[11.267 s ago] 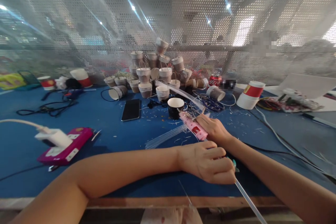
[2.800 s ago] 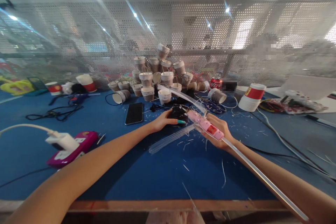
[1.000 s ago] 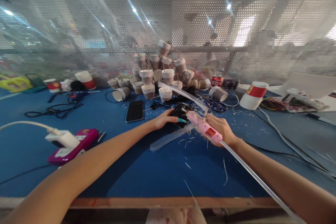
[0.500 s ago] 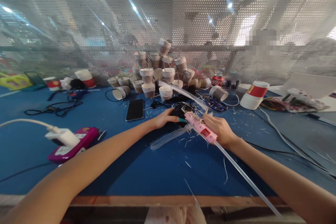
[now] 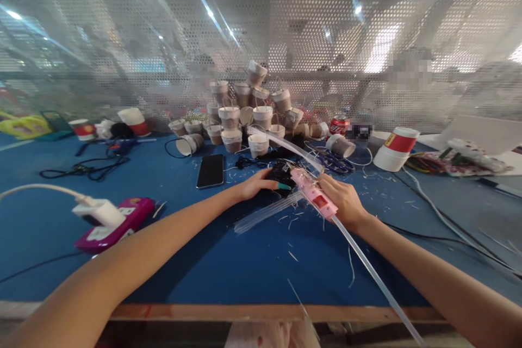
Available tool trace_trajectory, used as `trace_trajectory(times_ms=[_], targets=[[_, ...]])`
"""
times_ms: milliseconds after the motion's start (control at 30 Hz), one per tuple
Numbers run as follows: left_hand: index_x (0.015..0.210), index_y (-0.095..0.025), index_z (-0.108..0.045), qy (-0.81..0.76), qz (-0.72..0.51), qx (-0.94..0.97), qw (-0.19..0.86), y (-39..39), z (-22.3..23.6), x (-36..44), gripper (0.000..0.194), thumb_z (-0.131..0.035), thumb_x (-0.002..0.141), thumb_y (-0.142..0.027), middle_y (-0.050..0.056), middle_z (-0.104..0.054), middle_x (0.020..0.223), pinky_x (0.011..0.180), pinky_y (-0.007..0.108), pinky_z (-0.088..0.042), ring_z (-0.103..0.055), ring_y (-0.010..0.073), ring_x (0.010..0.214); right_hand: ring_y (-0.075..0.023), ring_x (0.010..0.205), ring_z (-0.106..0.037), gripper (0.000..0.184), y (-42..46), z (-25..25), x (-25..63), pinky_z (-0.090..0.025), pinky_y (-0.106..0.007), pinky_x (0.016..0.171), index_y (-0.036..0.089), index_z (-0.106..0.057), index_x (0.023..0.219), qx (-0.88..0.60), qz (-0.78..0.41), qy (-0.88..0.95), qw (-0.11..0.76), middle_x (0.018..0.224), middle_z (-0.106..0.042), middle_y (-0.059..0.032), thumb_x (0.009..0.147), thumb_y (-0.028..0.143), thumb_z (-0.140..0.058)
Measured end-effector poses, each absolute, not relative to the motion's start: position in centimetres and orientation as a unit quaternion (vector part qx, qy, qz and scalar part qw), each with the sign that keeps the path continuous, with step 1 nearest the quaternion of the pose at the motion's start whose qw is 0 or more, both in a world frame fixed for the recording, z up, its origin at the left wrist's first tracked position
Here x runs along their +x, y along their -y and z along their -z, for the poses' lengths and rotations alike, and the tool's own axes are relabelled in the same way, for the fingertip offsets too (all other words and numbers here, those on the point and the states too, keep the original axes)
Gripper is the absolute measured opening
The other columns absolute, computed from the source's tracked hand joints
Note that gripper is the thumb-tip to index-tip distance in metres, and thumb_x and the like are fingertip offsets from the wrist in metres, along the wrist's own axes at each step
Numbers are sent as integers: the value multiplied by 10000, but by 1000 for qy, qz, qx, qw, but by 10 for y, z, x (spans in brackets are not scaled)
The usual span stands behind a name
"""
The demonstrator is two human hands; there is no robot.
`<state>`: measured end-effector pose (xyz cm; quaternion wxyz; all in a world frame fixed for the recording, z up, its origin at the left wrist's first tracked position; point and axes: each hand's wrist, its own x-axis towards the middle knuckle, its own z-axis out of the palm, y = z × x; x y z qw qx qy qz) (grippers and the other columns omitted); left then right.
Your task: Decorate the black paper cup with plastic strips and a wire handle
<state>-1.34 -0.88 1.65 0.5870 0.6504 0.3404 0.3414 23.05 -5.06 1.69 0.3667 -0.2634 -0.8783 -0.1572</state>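
My right hand [image 5: 342, 200] is closed round a pink glue gun [image 5: 313, 193], whose nozzle points up-left at a black cup [image 5: 282, 171] on the blue table. A long clear glue stick [image 5: 373, 277] runs out of the gun's back toward the table's near edge. My left hand [image 5: 258, 184] rests against the left side of the black cup, fingers curled on it. A bundle of clear glue sticks [image 5: 265, 213] lies just below both hands.
A pile of small brown-and-white paper cups [image 5: 244, 114] stands behind the hands. A black phone [image 5: 210, 171] lies left of them. A pink power strip [image 5: 118, 224] with a white plug sits at left. Red-and-white cups [image 5: 395, 148], a red can [image 5: 336, 126], cables and scraps lie around.
Over the last second the glue gun has tilted a little, its nozzle drawing closer to the black cup. My left hand has stayed on the cup.
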Motion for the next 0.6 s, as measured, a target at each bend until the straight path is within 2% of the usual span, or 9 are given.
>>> trace_trajectory(times_ms=[367, 500, 600], targets=[[946, -134, -614, -348, -337, 655, 580, 10, -19, -12, 431, -683, 546, -280, 56, -681, 958, 874, 374, -422, -580, 239, 946, -115, 517, -413, 182, 53, -16, 225, -308, -229, 480, 211, -383, 688, -245, 93, 915, 307, 651, -498, -17, 861, 264, -366], [971, -132, -617, -348, -342, 647, 586, 10, -18, -13, 448, -694, 556, -282, 59, -683, 981, 876, 371, -428, -585, 239, 955, -123, 547, -460, 205, 51, -14, 229, -331, -237, 491, 212, -405, 723, -210, 57, 909, 356, 709, -531, -38, 884, 320, -335], [1003, -139, -611, -340, -358, 630, 599, 11, -17, -12, 473, -719, 570, -294, 83, -674, 1037, 880, 375, -437, -593, 237, 968, -145, 627, -516, 131, 49, -17, 236, -373, -248, 534, 205, -433, 764, -225, 69, 875, 423, 764, -551, -62, 849, 299, -399]])
